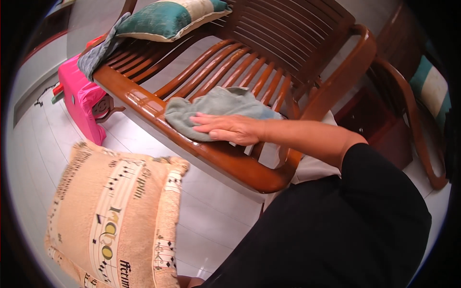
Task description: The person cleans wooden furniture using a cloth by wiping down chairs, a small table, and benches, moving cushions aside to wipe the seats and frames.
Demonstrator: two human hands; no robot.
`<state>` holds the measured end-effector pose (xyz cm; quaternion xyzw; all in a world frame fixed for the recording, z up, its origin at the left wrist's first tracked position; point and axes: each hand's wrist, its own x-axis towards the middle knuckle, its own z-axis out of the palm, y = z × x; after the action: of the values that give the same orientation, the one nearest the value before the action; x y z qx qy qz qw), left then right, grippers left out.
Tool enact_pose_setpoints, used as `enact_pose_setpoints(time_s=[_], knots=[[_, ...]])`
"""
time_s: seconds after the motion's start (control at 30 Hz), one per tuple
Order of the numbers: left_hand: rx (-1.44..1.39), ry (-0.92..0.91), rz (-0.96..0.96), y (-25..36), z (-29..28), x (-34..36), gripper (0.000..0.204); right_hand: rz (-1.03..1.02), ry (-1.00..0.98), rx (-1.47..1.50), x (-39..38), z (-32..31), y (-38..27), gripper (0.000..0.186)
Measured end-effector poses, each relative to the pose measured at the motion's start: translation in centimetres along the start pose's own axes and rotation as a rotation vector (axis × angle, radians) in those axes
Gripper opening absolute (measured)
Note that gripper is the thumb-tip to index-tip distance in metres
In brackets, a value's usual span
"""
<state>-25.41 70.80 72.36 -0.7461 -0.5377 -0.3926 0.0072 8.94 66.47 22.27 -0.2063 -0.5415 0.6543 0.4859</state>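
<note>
My right hand lies flat, fingers stretched out, on a grey-green cloth. The cloth is spread, rumpled, over the front rail and slats of a glossy brown wooden bench. At the lower left a peach cushion with printed music notes and lettering is held up above the floor. A small patch of skin from my left hand or wrist shows at its lower right corner; the fingers are hidden behind the cushion.
A green and cream cushion rests on the bench's far seat, near a grey-blue cloth draped over its end. Left of the bench stands a bright pink covered object. Another wooden chair with a cushion is at right.
</note>
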Motion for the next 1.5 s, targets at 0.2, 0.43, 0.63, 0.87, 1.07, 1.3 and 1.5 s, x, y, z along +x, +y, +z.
enact_pose_setpoints(time_s=[0.2, 0.43, 0.63, 0.87, 1.07, 1.3, 1.5], knots=[[-0.029, -0.158, -0.048, -3.1, 2.1, -7.1, 0.072, 0.292, 0.139, -0.657, 4.5, -7.5, 13.3, 0.058], [-0.339, -0.001, -0.584, 0.5, 25.0, -20.0, 0.092, 0.186, 0.216, -0.032, 5.5, -0.4, 8.6, 0.054], [-0.438, -0.025, -0.651, 2.0, 32.7, -24.3, 0.061, -0.227, 0.042, -0.028, 11.4, 0.2, 6.8, 0.051], [-0.222, -0.175, -0.512, 0.0, 31.9, -25.2, 0.051, 0.085, 0.275, -0.804, 11.6, -11.7, 25.7, 0.054], [-0.224, -0.119, -0.649, -1.0, 35.2, -25.9, 0.046, 0.834, 0.669, -0.606, 0.5, -31.7, 41.4, 0.058], [0.006, -0.181, -0.619, 0.3, 32.7, -24.6, 0.044, -0.067, 0.343, -0.603, 5.6, -2.7, 16.5, 0.039], [0.024, -0.186, -0.613, -0.3, 31.7, -24.4, 0.042, -0.088, 0.065, -0.468, 7.2, -9.7, 18.6, 0.055]])
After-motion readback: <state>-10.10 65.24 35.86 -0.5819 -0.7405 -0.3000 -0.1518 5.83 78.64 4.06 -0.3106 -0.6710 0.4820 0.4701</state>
